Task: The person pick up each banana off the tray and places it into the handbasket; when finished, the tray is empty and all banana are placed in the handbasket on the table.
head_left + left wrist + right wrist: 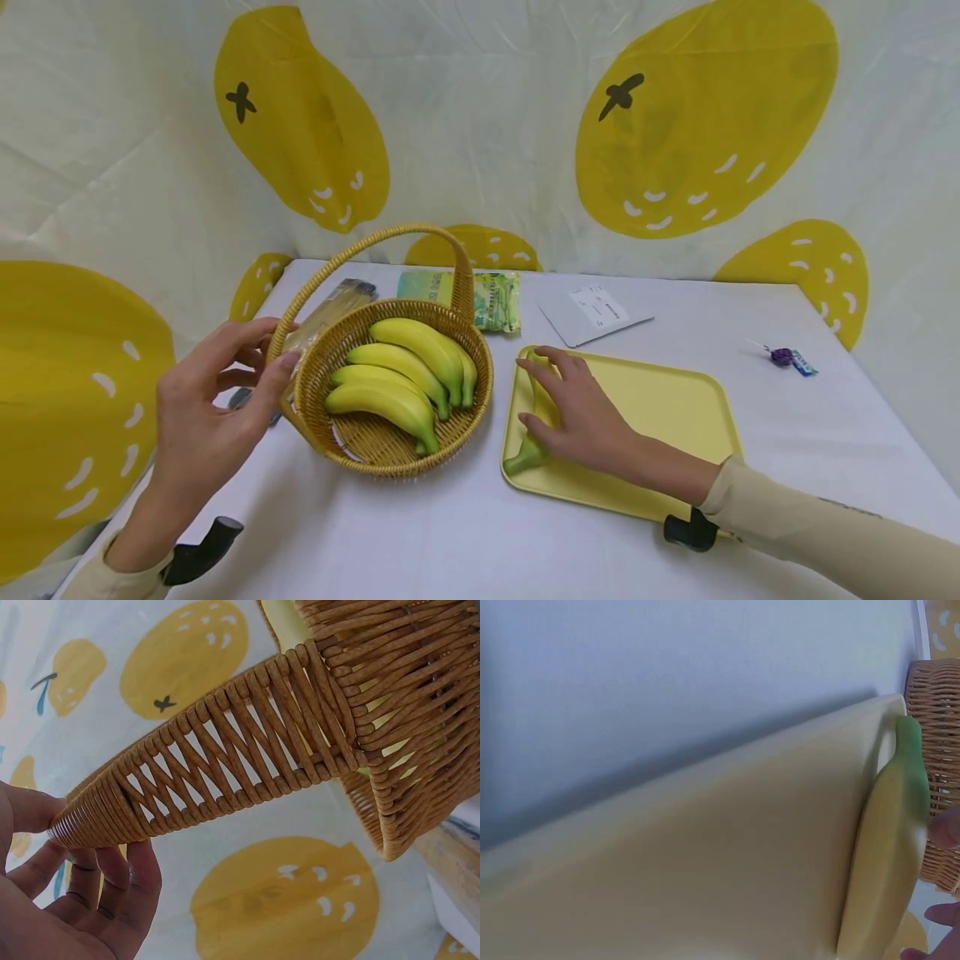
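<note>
My left hand (213,404) pinches the handle of a woven basket (393,471), thumb on one side and fingers on the other. The handle (217,750) shows close up in the left wrist view. Several yellow bananas (397,367) with green tips lie inside the basket, which looks tilted; its base is hidden. Over a single banana (889,847) on the left side of a yellow tray (660,400), my right hand (581,408) is spread with thumb and fingers apart. In the right wrist view its fingertips (941,913) stand off from that banana.
Behind the basket lie a green-yellow packet (498,300) and a clear-wrapped item (337,308). A grey pouch with a white label (597,307) is behind the tray. A purple lollipop (781,357) and a small blue wrapper (804,363) lie at the right.
</note>
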Tool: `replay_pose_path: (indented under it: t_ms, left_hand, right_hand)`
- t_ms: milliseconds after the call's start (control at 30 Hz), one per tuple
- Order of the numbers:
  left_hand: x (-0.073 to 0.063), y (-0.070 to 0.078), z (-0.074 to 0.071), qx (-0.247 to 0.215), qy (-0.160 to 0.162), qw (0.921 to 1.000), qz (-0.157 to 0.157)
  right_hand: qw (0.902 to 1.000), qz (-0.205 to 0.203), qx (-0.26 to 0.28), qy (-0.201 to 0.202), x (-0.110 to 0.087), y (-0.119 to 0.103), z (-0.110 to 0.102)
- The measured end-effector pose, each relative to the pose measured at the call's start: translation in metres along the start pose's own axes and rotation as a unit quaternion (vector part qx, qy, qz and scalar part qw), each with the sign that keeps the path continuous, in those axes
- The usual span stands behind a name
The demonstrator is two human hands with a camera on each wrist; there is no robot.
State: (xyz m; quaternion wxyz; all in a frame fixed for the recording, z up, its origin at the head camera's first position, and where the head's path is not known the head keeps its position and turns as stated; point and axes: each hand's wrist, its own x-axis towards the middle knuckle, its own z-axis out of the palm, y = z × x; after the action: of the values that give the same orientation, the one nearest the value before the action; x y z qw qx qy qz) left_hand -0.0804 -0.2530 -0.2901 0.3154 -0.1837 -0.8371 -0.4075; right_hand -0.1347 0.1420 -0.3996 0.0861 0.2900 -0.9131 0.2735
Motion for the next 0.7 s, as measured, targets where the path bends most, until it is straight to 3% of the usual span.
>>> replay_pose_path:
  t_ms: [333,700]
  left_hand:
    - [0.0,0.001,0.0,0.007,-0.007,0.9999,-0.006]
    - [0.0,0.0,-0.001,0.005,-0.004,1.0,-0.006]
  right_hand:
    - [0.9983,0.042,-0.039,-0.011,-0.004,0.001,0.006]
    - [0.9987,0.034,-0.031,-0.022,-0.006,0.014,-0.002]
